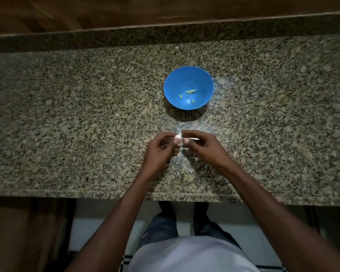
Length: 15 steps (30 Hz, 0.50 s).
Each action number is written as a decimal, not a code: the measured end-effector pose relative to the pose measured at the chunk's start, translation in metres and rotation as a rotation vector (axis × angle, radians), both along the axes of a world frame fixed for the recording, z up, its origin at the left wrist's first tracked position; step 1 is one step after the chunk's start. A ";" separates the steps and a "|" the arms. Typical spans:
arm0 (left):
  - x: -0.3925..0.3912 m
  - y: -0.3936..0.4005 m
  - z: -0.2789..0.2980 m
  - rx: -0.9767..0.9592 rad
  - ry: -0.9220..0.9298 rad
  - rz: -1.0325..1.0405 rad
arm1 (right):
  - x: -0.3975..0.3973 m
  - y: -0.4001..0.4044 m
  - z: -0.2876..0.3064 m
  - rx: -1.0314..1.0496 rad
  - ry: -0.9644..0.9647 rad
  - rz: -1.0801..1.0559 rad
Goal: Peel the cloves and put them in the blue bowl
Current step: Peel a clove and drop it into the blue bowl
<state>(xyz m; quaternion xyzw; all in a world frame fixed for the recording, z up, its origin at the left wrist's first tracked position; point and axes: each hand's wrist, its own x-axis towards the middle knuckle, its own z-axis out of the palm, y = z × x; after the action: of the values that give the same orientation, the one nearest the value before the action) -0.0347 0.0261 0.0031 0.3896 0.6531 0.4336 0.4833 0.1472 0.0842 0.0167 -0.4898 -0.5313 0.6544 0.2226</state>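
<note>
A blue bowl (188, 75) stands on the granite counter, beyond my hands, with several small pale peeled cloves (190, 92) lying in its bottom. Both hands meet over the counter in front of the bowl. My left hand (161, 149) and my right hand (201, 147) pinch a small white garlic piece (178, 136) between their fingertips. A thin white strip of skin sticks out to the right along my right hand's fingers. The piece is mostly hidden by the fingers.
The speckled granite counter (86, 124) runs left to right, with a raised ledge at the back and a near edge by my body. Small bits of skin (189, 169) lie on the counter under my hands. Beyond the ledge is a brown wooden surface (165, 8).
</note>
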 end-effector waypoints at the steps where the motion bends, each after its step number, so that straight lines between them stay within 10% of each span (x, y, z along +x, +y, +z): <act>1: 0.004 -0.002 0.002 -0.005 -0.033 0.028 | -0.001 -0.001 -0.003 -0.013 0.043 -0.005; 15: 0.010 -0.015 0.017 -0.020 -0.104 0.198 | -0.017 -0.010 -0.011 -0.071 0.214 -0.162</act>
<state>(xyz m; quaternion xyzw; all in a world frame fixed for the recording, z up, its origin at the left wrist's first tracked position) -0.0252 0.0107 0.0198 0.2954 0.6669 0.4921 0.4752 0.1298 0.0741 0.0055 -0.4658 -0.4399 0.7012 0.3128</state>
